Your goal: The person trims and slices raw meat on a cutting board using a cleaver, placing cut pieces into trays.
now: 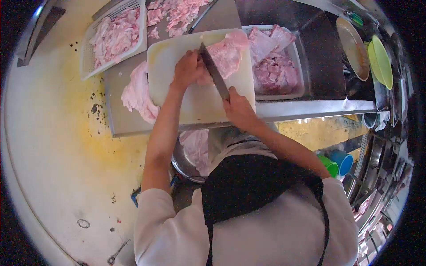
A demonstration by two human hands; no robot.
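Note:
A pale pink piece of raw meat (228, 55) lies on the white cutting board (166, 104). My right hand (239, 108) is wrapped round the handle of a long kitchen knife (213, 69). The blade points away from me and slants to the left, lying over the left part of the meat. Beside the blade, my left hand (188, 68) has its fingers bent and pressed on the meat's left end. Its fingertips are close to the blade, and part of the meat there is hidden by hand and knife.
A large pale piece of meat (141, 95) hangs near the board's left edge. Baskets of meat stand at the left (86, 53) and right (296, 91). Loose scraps (182, 15) lie behind the board, near a thin rod (204, 15). Below the counter sits a metal bowl (179, 164).

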